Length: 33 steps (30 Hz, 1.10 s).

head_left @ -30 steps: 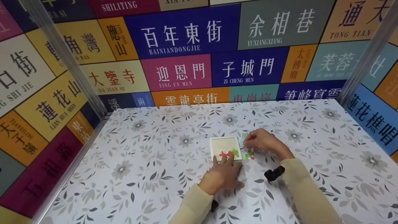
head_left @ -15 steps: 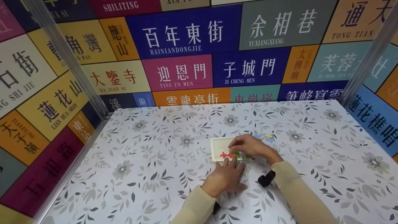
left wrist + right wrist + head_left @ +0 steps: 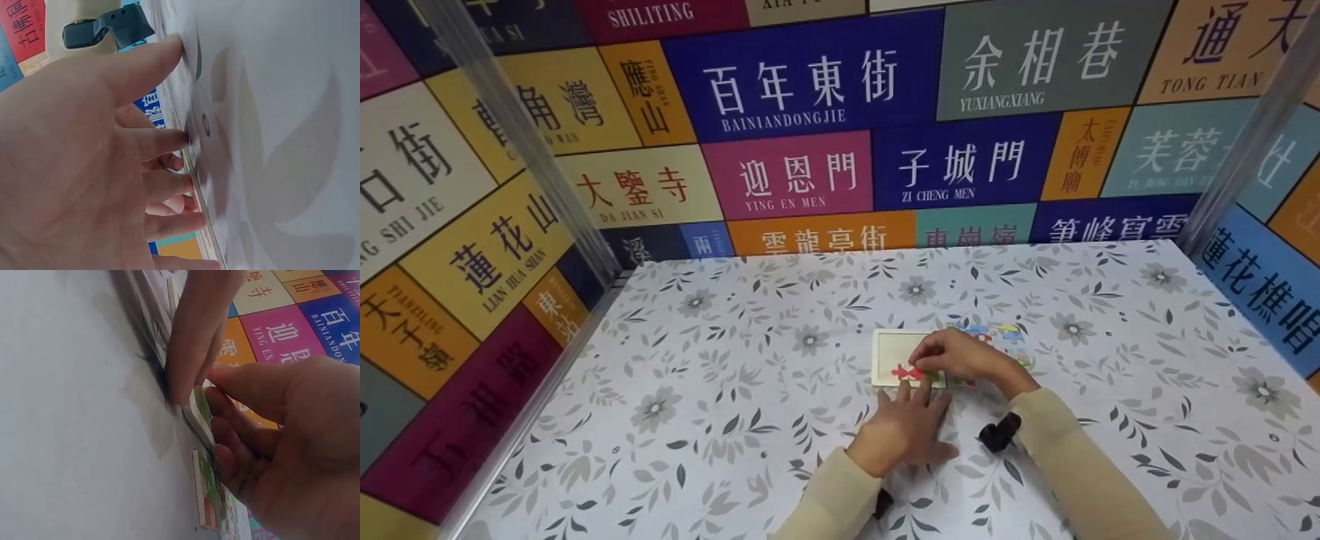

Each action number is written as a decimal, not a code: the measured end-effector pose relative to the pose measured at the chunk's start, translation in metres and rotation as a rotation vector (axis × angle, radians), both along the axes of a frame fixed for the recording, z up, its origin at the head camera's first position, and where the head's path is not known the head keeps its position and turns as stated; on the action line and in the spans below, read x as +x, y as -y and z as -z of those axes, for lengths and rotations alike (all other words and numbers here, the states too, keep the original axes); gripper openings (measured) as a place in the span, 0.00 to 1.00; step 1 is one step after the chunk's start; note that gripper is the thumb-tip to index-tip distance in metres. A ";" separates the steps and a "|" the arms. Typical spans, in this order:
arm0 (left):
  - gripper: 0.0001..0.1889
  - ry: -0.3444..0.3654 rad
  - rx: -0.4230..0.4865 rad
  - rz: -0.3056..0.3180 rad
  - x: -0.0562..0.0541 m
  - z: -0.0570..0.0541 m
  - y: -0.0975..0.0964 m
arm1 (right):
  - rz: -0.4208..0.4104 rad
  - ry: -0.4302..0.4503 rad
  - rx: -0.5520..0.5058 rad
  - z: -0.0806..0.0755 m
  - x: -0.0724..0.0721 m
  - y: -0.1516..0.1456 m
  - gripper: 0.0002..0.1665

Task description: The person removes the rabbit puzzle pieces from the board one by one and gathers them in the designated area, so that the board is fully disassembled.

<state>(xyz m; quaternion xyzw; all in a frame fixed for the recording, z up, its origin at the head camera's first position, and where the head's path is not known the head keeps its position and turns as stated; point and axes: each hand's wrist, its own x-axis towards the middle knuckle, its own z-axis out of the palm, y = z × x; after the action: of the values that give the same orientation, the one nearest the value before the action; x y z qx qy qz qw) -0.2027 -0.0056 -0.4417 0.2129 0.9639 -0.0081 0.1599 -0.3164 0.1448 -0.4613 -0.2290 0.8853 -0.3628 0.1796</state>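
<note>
A small square puzzle tray (image 3: pixel 876 360) with a pale rim lies on the table. Red puzzle pieces (image 3: pixel 901 372) and some green sit along its near side. My left hand (image 3: pixel 900 431) rests flat at the near rim. In the left wrist view its straight fingertips touch the tray's edge (image 3: pixel 198 194), thumb spread apart. Over the right part of the tray, my right hand (image 3: pixel 967 354) has thumb and fingers bent together in a pinch on a puzzle piece, mostly hidden by the fingers. The right wrist view shows these fingers close above green pieces (image 3: pixel 202 404).
Loose puzzle pieces (image 3: pixel 1011 331), blue, yellow and green, lie to the right of the tray, partly behind my right hand. One loose piece (image 3: pixel 203 486) lies right beside the tray. A floral cloth (image 3: pixel 720 405) covers the table; a sign-printed wall (image 3: pixel 802 82) stands behind.
My right hand has moved left from the loose pieces to over the tray, uncovering blue and yellow pieces. My left hand stays at the near rim.
</note>
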 end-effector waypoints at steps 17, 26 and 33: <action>0.42 -0.010 -0.027 0.014 0.001 -0.001 0.001 | -0.010 -0.015 -0.055 0.005 0.000 0.003 0.11; 0.43 0.011 -0.007 0.015 0.000 -0.001 0.002 | 0.020 -0.012 -0.117 0.006 0.000 0.007 0.06; 0.43 0.007 -0.020 0.022 -0.001 -0.001 0.002 | 0.077 -0.013 -0.079 0.003 0.000 0.008 0.05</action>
<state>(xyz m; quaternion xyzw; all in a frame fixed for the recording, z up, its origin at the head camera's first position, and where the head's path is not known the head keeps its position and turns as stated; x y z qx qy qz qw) -0.2034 -0.0075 -0.4405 0.2221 0.9607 -0.0188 0.1653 -0.3160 0.1372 -0.4639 -0.2043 0.8795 -0.4027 0.1504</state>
